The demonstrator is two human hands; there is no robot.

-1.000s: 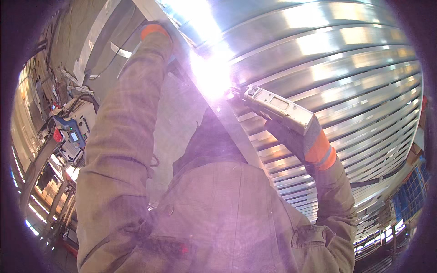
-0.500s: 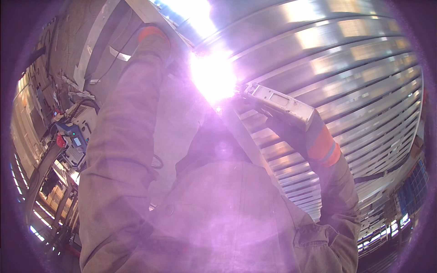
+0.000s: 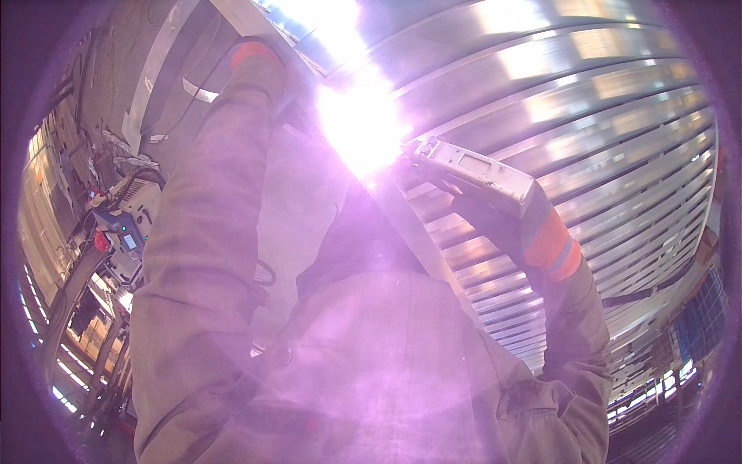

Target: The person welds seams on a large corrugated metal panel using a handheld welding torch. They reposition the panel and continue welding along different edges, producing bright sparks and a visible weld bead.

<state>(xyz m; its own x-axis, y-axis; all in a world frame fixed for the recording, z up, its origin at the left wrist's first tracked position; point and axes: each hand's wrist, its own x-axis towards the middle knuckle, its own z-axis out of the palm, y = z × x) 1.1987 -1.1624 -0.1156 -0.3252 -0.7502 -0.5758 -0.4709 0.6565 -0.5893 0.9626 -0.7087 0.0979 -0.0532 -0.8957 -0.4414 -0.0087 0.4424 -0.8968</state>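
A white-violet glare (image 3: 362,127) burns at the edge of a large ribbed, shiny metal surface (image 3: 610,185), washing out whatever lies there. My gloved right hand (image 3: 495,224), with an orange cuff, is beside the glare. A pale boxy device (image 3: 483,176) lies along that hand; its fingers look curled beneath the box, and what they hold is hidden. Up at the left, my left arm (image 3: 209,178) reaches to a long pale metal edge (image 3: 251,23). Only the orange cuff (image 3: 256,52) of my left hand shows plainly; its fingers are hidden.
A blue and grey machine (image 3: 131,236) with a small lit screen stands at the left, beside a red object (image 3: 102,240). A pale strip (image 3: 421,232) runs along the ribbed metal's near edge. Blue mesh (image 3: 699,321) shows at the far right.
The glare has spread slightly. My left arm sits a touch further left and my right cuff a touch lower; both hands otherwise hold their places.
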